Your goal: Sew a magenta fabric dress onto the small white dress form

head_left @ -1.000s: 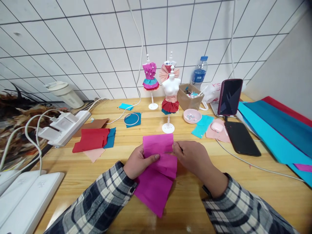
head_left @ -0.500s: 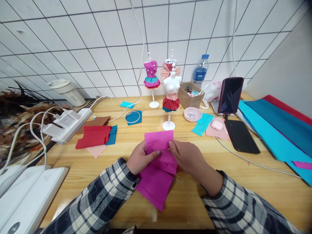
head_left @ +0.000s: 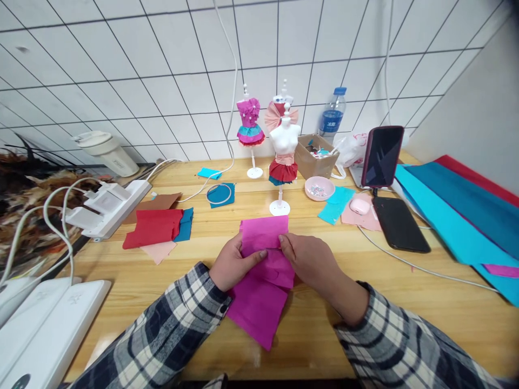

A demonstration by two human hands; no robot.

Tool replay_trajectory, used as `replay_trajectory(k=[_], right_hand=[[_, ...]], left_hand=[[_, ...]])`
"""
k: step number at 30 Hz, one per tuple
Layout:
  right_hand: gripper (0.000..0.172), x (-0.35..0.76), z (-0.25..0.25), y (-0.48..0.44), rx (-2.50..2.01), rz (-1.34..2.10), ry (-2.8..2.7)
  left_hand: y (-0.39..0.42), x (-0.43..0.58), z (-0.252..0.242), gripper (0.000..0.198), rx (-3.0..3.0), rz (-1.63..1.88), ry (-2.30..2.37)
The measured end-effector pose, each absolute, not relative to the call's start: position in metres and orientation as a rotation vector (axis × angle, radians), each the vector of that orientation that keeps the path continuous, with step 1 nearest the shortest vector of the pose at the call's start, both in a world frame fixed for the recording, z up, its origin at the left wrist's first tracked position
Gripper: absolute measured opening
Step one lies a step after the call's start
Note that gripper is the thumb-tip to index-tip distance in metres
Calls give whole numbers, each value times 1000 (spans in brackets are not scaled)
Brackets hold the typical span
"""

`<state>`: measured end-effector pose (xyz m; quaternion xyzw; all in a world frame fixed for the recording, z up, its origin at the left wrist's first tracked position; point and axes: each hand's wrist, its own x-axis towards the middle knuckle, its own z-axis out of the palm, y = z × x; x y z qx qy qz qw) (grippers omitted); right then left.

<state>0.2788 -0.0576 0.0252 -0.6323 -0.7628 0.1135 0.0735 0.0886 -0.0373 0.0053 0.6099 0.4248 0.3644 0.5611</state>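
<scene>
In the head view, a sheet of magenta crepe paper (head_left: pixel 261 313) hangs folded from both hands above the table's near middle. My left hand (head_left: pixel 233 262) grips its left side, thumb lying across the front. My right hand (head_left: pixel 310 259) pinches the right edge between thumb and fingers. Between the two thumbs runs a thin dark line on the paper; whether it is a fold, a tear or a slim object, I cannot tell. Just beyond stands a small white mannequin (head_left: pixel 285 141) wearing a red and blue skirt with a peach waistband.
Two more dressed mannequins, one in a magenta dress (head_left: pixel 248 116), stand behind. A cardboard box (head_left: pixel 314 165) and pink bowl (head_left: pixel 319 189) are right of them. Phones (head_left: pixel 400 224), a cable and coloured sheets (head_left: pixel 462 202) lie right. Red paper (head_left: pixel 154 228) and a power strip (head_left: pixel 115 210) sit left.
The view has shifted very slightly. Both hands keep their hold on the magenta paper, and the thin dark line between the thumbs shows a little longer.
</scene>
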Motion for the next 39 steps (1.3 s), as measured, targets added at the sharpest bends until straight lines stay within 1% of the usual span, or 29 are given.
replay_trajectory(k=[14,24,34,39], right_hand=[[49,284,30,-55,-1887,487,-2220],[48,286,27,-53,-1901,501,-2219],[49,285,31,-55,-1903,533,-2216],[50,282,32,-56,-1914,488,-2262]], left_hand=[[-36,90,11,48,1470,932,1019],[-37,90,10,49,1507,919,1050],[-38,91,12,53,1524,884,1077],[-39,91,11,51,1540,875,1084]])
